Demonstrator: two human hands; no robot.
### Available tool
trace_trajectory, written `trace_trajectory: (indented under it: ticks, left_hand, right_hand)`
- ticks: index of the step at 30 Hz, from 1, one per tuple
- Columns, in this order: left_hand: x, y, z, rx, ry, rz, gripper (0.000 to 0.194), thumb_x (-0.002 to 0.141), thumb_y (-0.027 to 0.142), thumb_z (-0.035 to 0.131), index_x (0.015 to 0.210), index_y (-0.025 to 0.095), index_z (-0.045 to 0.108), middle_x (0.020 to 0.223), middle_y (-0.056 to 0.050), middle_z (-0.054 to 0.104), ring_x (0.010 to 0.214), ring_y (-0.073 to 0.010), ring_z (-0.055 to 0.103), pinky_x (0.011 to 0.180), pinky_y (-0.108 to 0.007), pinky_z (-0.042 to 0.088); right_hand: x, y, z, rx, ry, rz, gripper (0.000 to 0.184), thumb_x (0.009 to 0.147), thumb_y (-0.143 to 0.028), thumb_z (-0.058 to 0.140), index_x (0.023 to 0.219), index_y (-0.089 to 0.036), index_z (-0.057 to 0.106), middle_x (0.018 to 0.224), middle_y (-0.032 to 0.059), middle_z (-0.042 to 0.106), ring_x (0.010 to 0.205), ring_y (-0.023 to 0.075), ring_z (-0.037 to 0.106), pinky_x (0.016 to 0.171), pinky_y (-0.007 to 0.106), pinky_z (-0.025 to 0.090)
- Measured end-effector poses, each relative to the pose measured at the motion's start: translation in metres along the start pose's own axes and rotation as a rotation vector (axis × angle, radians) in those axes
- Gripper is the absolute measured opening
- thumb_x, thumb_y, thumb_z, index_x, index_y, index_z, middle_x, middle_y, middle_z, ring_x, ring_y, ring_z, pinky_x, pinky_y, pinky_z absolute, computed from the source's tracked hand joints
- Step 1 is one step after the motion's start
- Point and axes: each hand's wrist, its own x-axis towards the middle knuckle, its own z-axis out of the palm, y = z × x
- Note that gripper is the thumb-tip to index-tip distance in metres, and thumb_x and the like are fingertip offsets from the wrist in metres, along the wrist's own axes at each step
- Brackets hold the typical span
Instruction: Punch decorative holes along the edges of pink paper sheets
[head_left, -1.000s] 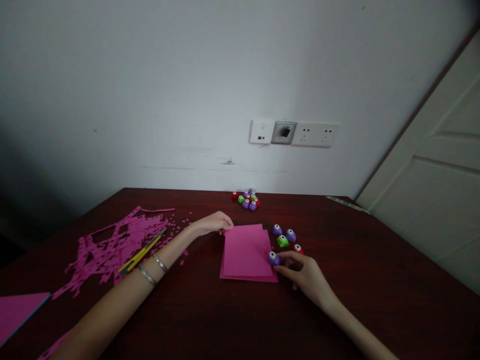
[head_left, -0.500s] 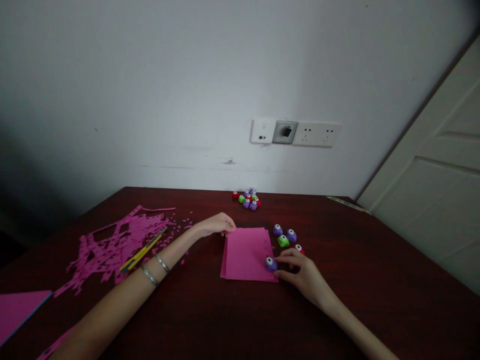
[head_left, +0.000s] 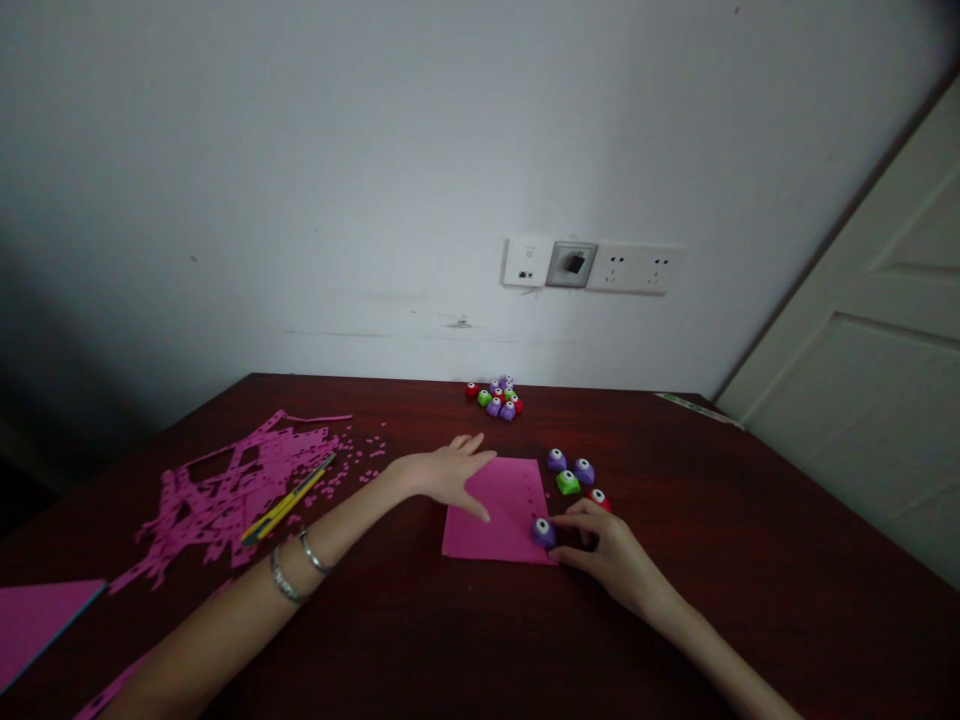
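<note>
My left hand (head_left: 450,475) is open, its fingers spread over the upper left of a stack of pink paper (head_left: 491,535). Whether its palm touches the paper I cannot tell. My right hand (head_left: 604,545) pinches a purple craft punch (head_left: 543,532) at the paper's lower right edge. A column of small punched marks runs along the right side of the sheet above that punch. Just beyond my right hand stand a green punch (head_left: 568,482), a red punch (head_left: 598,498) partly behind my fingers, and two more purple punches (head_left: 583,471).
Pink paper scraps (head_left: 225,490) and tiny cut-outs lie left, with a yellow utility knife (head_left: 289,505) on them. Several punches (head_left: 496,396) cluster near the wall. A pink sheet (head_left: 41,625) lies at the left edge, a ruler-like strip (head_left: 697,408) at the back right.
My left hand has let go of the paper's top left corner and spread over the sheet. The upper sheet's offset edge now lines up closer with the stack. My right hand stays at the punch.
</note>
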Motion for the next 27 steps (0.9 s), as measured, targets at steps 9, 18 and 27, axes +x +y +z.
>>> trace_trajectory:
  ticks: [9, 18, 27]
  left_hand:
    - [0.009, 0.001, 0.029, -0.041, -0.178, 0.036, 0.116, 0.046, 0.057, 0.073, 0.141, 0.019, 0.019, 0.147, -0.015, 0.003, 0.133, -0.0373, 0.000, 0.105, -0.053, 0.012]
    - [0.007, 0.006, 0.026, -0.026, -0.197, 0.024, 0.116, 0.046, 0.055, 0.073, 0.141, 0.019, 0.017, 0.146, -0.015, -0.001, 0.133, -0.0381, -0.001, 0.104, -0.055, 0.013]
    - [0.006, 0.013, 0.021, -0.040, -0.179, 0.042, 0.124, 0.050, 0.059, 0.070, 0.142, 0.015, -0.001, 0.146, -0.018, -0.006, 0.133, -0.0377, -0.003, 0.104, -0.054, 0.012]
  right_hand:
    - [0.000, 0.000, 0.000, 0.010, -0.004, -0.034, 0.020, 0.069, -0.028, 0.066, 0.089, -0.024, 0.070, 0.083, 0.0027, 0.058, 0.068, 0.0144, 0.049, 0.062, 0.025, 0.042]
    - [-0.001, -0.002, 0.000, 0.021, 0.011, -0.042, 0.020, 0.069, -0.027, 0.065, 0.089, -0.023, 0.070, 0.085, 0.0027, 0.058, 0.066, 0.0138, 0.048, 0.062, 0.025, 0.042]
    - [0.000, -0.001, -0.002, 0.031, 0.015, -0.045, 0.024, 0.067, -0.030, 0.068, 0.090, -0.022, 0.069, 0.080, 0.0015, 0.057, 0.064, 0.0132, 0.047, 0.061, 0.025, 0.041]
